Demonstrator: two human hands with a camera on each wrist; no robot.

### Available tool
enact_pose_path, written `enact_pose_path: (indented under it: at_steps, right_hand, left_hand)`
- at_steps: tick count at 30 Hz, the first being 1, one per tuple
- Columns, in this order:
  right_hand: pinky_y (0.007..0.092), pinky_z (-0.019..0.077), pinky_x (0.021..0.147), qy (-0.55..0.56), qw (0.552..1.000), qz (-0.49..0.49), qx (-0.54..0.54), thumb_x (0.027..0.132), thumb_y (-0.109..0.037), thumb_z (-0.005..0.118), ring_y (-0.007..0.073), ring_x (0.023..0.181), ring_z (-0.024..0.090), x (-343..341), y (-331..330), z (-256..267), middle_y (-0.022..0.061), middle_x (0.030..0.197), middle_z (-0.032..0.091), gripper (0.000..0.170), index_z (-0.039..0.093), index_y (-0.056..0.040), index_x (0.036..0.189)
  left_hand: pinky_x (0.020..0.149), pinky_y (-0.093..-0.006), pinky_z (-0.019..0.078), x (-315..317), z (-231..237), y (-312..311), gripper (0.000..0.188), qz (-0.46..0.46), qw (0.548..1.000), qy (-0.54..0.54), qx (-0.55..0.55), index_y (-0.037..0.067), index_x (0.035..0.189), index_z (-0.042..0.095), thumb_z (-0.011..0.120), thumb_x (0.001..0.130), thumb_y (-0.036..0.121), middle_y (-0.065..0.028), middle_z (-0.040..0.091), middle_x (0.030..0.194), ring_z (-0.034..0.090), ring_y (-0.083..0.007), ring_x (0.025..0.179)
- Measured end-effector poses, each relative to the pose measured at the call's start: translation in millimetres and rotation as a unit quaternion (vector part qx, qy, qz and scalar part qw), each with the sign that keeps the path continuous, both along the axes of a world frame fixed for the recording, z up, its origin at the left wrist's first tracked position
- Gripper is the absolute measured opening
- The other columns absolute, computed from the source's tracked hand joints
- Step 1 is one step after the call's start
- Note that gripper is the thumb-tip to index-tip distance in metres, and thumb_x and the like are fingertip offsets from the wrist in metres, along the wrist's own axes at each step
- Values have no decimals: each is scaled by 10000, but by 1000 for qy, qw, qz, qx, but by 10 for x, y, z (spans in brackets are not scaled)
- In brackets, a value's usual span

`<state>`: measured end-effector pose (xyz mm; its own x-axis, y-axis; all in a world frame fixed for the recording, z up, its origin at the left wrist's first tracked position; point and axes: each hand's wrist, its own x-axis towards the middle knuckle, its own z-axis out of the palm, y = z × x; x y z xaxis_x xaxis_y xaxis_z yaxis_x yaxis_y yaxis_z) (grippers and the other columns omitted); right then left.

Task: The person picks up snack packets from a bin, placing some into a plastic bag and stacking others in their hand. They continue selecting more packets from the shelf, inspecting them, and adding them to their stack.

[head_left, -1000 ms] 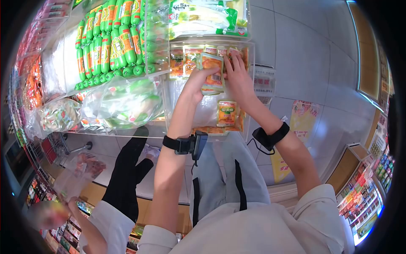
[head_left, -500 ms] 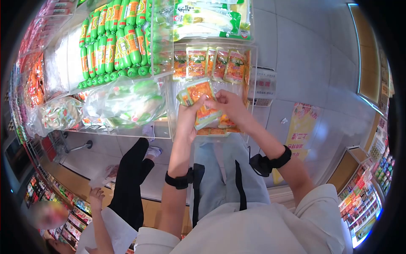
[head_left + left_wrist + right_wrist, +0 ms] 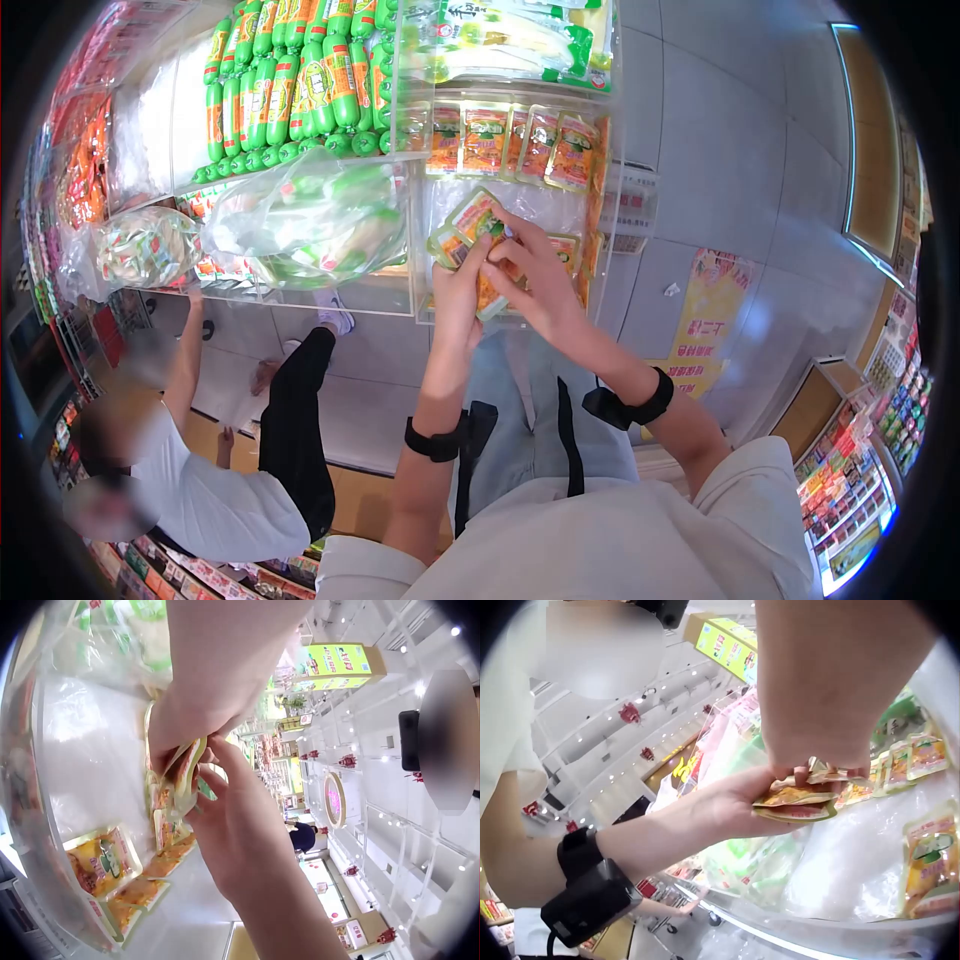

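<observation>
Over the near part of a clear bin, my left hand (image 3: 457, 300) grips a few flat, orange-and-green snack packets (image 3: 468, 222), thumb on top. My right hand (image 3: 543, 285) is at the same packets from the right, pinching them by the edge with bent fingers. The right wrist view has the packets (image 3: 795, 801) lying in layers across the left palm (image 3: 739, 806). Packet edges (image 3: 187, 769) show between both hands in the left wrist view. Behind the hands stands a row of similar packets (image 3: 485, 140); another packet (image 3: 103, 862) lies by the bin's side wall.
Green-wrapped sausages (image 3: 285, 95) fill the bin at the back left. In front of them lies a clear plastic bag (image 3: 310, 225) of green-and-white goods. White-and-green packs (image 3: 510, 40) lie behind the packet row. Another person (image 3: 215, 480) is bent over at the left, one arm toward the counter.
My right hand has come back from the packet row to the packets in my left hand. Both hands have drawn nearer my body. The other person has moved closer to the counter.
</observation>
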<state>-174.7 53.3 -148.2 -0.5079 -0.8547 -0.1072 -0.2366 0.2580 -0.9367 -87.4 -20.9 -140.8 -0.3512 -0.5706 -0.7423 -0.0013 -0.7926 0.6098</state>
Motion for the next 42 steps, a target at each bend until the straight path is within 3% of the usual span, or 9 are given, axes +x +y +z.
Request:
enact_pose_path:
  at_steps: [4, 7, 13, 18, 24, 33, 36, 39, 42]
  right_hand:
    - [261, 459, 725, -277, 950, -131, 53, 819, -155, 637, 138, 877, 574, -120, 19, -101, 89, 1046, 587, 223, 551, -24, 978]
    - [204, 425, 735, -441, 883, -47, 151, 844, -115, 605, 62, 839, 549, -228, 6, -35, 43, 966, 613, 166, 563, -20, 973]
    - [188, 412, 683, -419, 903, -52, 79, 815, -116, 631, 36, 783, 546, -141, -223, -276, 9, 828, 620, 150, 562, -31, 918]
    - [285, 262, 509, -240, 959, -125, 83, 771, -104, 664, 80, 563, 272, 28, -689, -738, -30, 582, 322, 276, 429, -42, 640]
    - [354, 352, 490, -106, 966, -196, 136, 763, -86, 637, 241, 491, 404, 173, -657, -642, 126, 535, 487, 227, 456, 29, 691]
    - [376, 458, 523, 236, 947, 57, 211, 808, -331, 604, 316, 573, 587, 19, -611, -831, 153, 585, 568, 324, 537, -33, 701]
    - [339, 452, 507, 184, 961, 44, 202, 793, -321, 634, 249, 525, 585, -87, -553, -602, 114, 546, 550, 315, 537, -36, 701]
    - [267, 373, 464, -253, 946, 81, 189, 793, -299, 667, 87, 491, 469, -58, -381, -357, -2, 528, 478, 318, 497, -55, 680]
    - [223, 331, 479, -214, 951, 161, 156, 800, -253, 675, 33, 550, 368, 81, -160, -272, -52, 574, 392, 314, 453, -73, 670]
  left_hand:
    - [698, -281, 505, 138, -19, -97, 307, 11, 999, 9, 42, 1, 1110, 532, 614, 837, 113, -92, 608, 1016, 613, -143, 862]
    - [695, -284, 507, 222, -59, -137, 302, -34, 999, 1, 24, -7, 1104, 535, 612, 841, 120, -96, 608, 1019, 617, -149, 850]
    - [730, -298, 504, 387, -31, -130, 277, 47, 996, -67, -29, -30, 1104, 520, 549, 876, 125, -121, 600, 1039, 611, -180, 903]
    - [789, -403, 521, 644, 77, -125, 366, 67, 995, -15, -66, -58, 1224, 384, 444, 919, 136, -211, 542, 1141, 567, -319, 1031]
    - [753, -366, 545, 719, 287, -130, 351, 76, 997, 23, -5, -68, 1202, 421, 459, 929, 149, -200, 570, 1093, 603, -271, 977]
    - [736, -340, 547, 642, 148, -157, 269, 52, 999, 9, -1, -30, 1115, 500, 538, 884, 104, -153, 617, 981, 631, -216, 884]
    - [738, -323, 542, 645, 53, -160, 277, 58, 998, 8, 5, -21, 1101, 513, 575, 865, 108, -130, 623, 967, 633, -192, 871]
    - [712, -281, 520, 634, -42, -145, 287, 65, 998, -3, 19, -10, 1079, 541, 627, 832, 109, -86, 627, 971, 625, -144, 848]
    - [679, -273, 508, 560, -75, -129, 288, 16, 999, -34, 5, 9, 1076, 549, 638, 830, 129, -63, 622, 975, 614, -123, 840]
